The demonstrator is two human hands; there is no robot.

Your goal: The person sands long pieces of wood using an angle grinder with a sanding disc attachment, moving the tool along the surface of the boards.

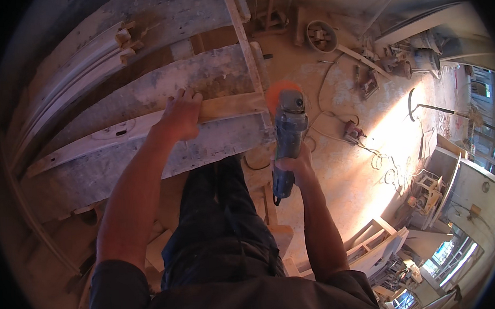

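A long pale wooden beam [229, 107] lies across the dusty workbench [210, 148], with a small dark slot [122, 132] toward its left part. My left hand [180, 116] is closed over the beam right of its middle, its fingers curled over the far edge. In my right hand [295, 164] is a dark angle grinder [289, 128], gripped by its body. The grinder's round disc [276, 90] looks orange and blurred, close to the beam's right end. Whether disc and wood touch, I cannot tell.
More long wooden pieces [92, 65] lie at the bench's far left. A narrow wooden strip [242, 38] crosses the bench's right end. On the floor are a bucket of wood offcuts [321, 36], a red power tool [354, 131] and loose cables [379, 160]. Wooden frames [372, 246] stand at the lower right.
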